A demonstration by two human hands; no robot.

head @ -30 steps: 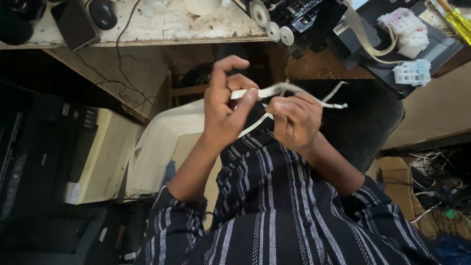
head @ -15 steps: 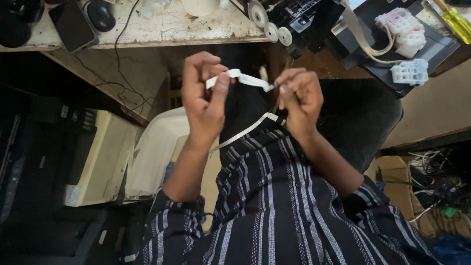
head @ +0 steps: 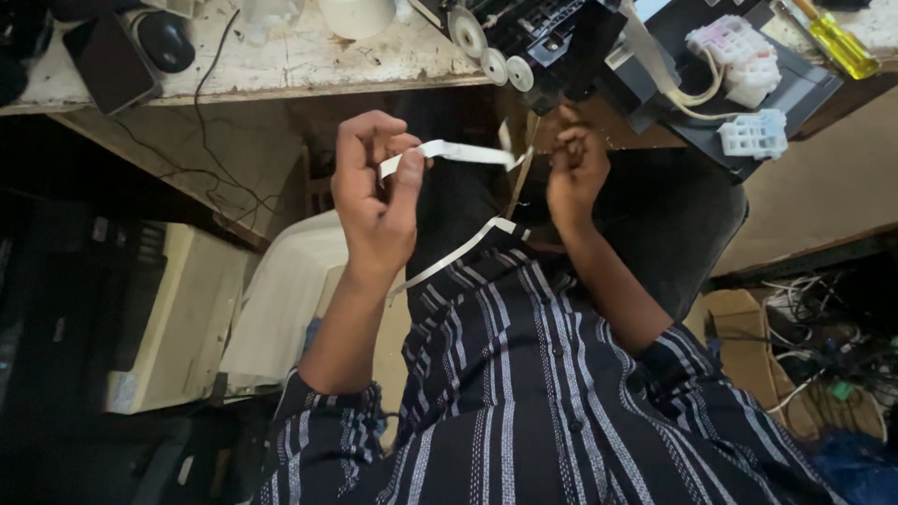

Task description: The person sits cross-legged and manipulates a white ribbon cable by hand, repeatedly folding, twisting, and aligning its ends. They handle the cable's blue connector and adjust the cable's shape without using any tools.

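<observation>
A: Why is your left hand [head: 374, 201] raised like that?

B: It pinches one end of the white flat ribbon cable [head: 456, 152] between thumb and fingers; you hold it up over your lap, below the workbench [head: 281, 56] edge.

A: And your right hand [head: 577, 166]?

B: Curled closed at the cable's other end; the strip spans between both, likely taut so it lies flat, while its loose tail drops across your striped shirt [head: 524, 393].

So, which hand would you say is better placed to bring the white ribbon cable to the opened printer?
Probably the right hand: it holds the ribbon cable just below the opened printer; the left hand is farther away.
</observation>
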